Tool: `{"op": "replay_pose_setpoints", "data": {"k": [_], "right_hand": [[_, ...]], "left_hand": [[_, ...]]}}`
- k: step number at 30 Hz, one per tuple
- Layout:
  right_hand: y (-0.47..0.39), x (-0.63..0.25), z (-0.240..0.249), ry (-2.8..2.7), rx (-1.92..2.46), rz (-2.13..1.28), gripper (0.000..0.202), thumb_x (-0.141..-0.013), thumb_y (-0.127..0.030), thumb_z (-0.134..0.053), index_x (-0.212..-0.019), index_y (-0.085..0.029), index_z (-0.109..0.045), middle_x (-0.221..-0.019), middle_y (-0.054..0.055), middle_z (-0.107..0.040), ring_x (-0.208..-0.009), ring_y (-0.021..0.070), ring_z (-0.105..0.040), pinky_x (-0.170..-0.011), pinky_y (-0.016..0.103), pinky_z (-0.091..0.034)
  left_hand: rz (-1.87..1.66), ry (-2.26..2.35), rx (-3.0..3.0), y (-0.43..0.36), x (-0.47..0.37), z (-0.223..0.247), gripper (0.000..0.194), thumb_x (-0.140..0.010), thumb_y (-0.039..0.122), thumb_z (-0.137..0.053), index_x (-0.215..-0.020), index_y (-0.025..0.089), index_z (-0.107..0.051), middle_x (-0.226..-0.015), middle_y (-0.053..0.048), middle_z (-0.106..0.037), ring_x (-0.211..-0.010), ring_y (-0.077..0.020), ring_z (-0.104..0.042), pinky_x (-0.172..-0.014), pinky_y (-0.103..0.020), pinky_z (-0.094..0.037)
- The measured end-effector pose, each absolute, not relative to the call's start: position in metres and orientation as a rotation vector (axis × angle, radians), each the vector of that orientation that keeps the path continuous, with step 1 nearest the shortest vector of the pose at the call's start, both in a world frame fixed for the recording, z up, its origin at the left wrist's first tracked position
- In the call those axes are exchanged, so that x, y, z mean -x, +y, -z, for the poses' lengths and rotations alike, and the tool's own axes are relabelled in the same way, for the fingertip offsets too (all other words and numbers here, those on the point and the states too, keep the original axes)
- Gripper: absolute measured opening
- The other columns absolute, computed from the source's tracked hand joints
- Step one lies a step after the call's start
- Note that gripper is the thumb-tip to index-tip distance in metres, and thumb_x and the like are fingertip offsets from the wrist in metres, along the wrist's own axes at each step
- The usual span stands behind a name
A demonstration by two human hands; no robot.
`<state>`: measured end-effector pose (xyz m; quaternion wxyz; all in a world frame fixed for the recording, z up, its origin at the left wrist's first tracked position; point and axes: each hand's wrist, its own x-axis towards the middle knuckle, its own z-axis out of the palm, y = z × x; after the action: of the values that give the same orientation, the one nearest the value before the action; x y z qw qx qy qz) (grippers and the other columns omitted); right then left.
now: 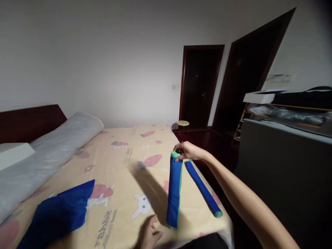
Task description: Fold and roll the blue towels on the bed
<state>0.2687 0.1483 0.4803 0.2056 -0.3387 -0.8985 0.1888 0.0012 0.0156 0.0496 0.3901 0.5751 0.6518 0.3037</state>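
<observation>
My right hand [188,151] grips the top end of a rolled blue cloth [175,192] with a green lining and edge, thumb in front and fingers behind. The roll stands nearly upright over the bed sheet, its lower end near the mattress edge; I cannot tell whether it touches. My left hand [151,232] is low in the view, left of the roll's bottom end, fingers apart and loosely curled, holding nothing. A second, thinner blue roll [203,188] with a green end lies along the bed's right edge. Flat blue fabric [61,211] lies at the left.
The bed sheet [129,180] is yellow with rabbit and carrot prints. Grey bedding [62,141] and a white box [15,154] are at the left. A round stool [183,123] stands beyond the bed, near a dark door [201,86]. A dark cabinet [280,176] is at the right.
</observation>
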Motion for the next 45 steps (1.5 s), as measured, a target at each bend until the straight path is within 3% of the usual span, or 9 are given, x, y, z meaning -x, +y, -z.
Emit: {"op": "replay_pose_setpoints", "data": {"k": [4,10,17,29,35,38,41,45], "right_hand": [[0.182,-0.306,-0.491,-2.463,1.157,-0.367,0.044,-0.064,-0.054,-0.077,-0.089,-0.018,-0.072,-0.077,0.001,-0.069,-0.070,0.0167,-0.060,-0.064,0.025,-0.044],[0.215,-0.345,-0.468,-2.364,1.409,-0.198,0.030,-0.061,-0.035,-0.079,-0.087,-0.022,-0.072,-0.080,0.000,-0.072,-0.074,0.0177,-0.064,-0.068,0.026,-0.046],[0.239,-0.374,-0.441,-2.212,1.571,-0.107,0.023,-0.060,-0.021,-0.076,-0.083,-0.021,-0.072,-0.081,0.000,-0.074,-0.076,0.0191,-0.067,-0.070,0.027,-0.049],[0.274,-0.392,-0.472,-1.960,1.542,0.136,0.022,-0.070,-0.022,-0.071,-0.092,-0.018,-0.069,-0.086,0.005,-0.073,-0.083,0.0225,-0.067,-0.076,0.031,-0.049],[0.248,-0.383,-0.479,-1.924,1.381,0.231,0.029,-0.080,-0.027,-0.061,-0.108,-0.020,-0.063,-0.104,0.008,-0.070,-0.095,0.0233,-0.064,-0.086,0.034,-0.049],[0.216,-0.387,-0.433,-2.101,1.208,0.200,0.027,-0.085,-0.024,-0.053,-0.111,-0.021,-0.060,-0.110,0.009,-0.066,-0.100,0.0230,-0.063,-0.090,0.035,-0.048],[0.167,-0.392,-0.347,-2.374,1.218,0.135,0.028,-0.085,-0.016,-0.044,-0.106,-0.023,-0.061,-0.108,0.009,-0.066,-0.100,0.0236,-0.062,-0.090,0.037,-0.048],[0.093,-0.392,-0.227,-2.670,1.353,0.026,0.025,-0.076,-0.008,-0.046,-0.084,-0.025,-0.062,-0.085,0.005,-0.067,-0.079,0.0237,-0.065,-0.076,0.035,-0.050]], "left_hand": [[-0.871,1.569,-1.610,0.015,0.002,-0.053,0.058,-0.059,0.023,-0.064,-0.117,0.023,-0.064,-0.106,-0.007,-0.073,-0.087,-0.0224,-0.065,-0.090,-0.035,-0.053],[-0.880,1.614,-1.652,0.013,0.001,-0.048,0.051,-0.058,0.021,-0.059,-0.108,0.025,-0.069,-0.102,-0.005,-0.074,-0.086,-0.0215,-0.066,-0.087,-0.032,-0.055],[-0.863,1.576,-1.716,0.016,0.007,-0.037,0.052,-0.060,0.023,-0.060,-0.111,0.026,-0.068,-0.103,-0.006,-0.075,-0.085,-0.0231,-0.066,-0.089,-0.035,-0.056],[-0.856,1.521,-1.740,0.021,0.013,-0.024,0.055,-0.059,0.018,-0.061,-0.112,0.031,-0.068,-0.103,-0.004,-0.074,-0.083,-0.0204,-0.067,-0.084,-0.031,-0.057],[-0.900,1.563,-1.751,0.015,0.010,-0.036,0.047,-0.064,0.022,-0.061,-0.110,0.026,-0.069,-0.099,-0.006,-0.075,-0.083,-0.0214,-0.067,-0.086,-0.033,-0.056],[-0.956,1.575,-1.755,0.011,0.006,-0.043,0.045,-0.065,0.022,-0.059,-0.109,0.026,-0.069,-0.098,-0.005,-0.075,-0.082,-0.0211,-0.067,-0.085,-0.033,-0.057],[-0.992,1.587,-1.764,0.007,0.003,-0.050,0.044,-0.065,0.020,-0.056,-0.106,0.027,-0.069,-0.097,-0.003,-0.075,-0.081,-0.0201,-0.067,-0.083,-0.033,-0.057],[-1.021,1.630,-1.778,0.003,0.000,-0.054,0.043,-0.065,0.017,-0.055,-0.104,0.026,-0.070,-0.097,-0.003,-0.074,-0.079,-0.0187,-0.067,-0.083,-0.033,-0.056]]}}
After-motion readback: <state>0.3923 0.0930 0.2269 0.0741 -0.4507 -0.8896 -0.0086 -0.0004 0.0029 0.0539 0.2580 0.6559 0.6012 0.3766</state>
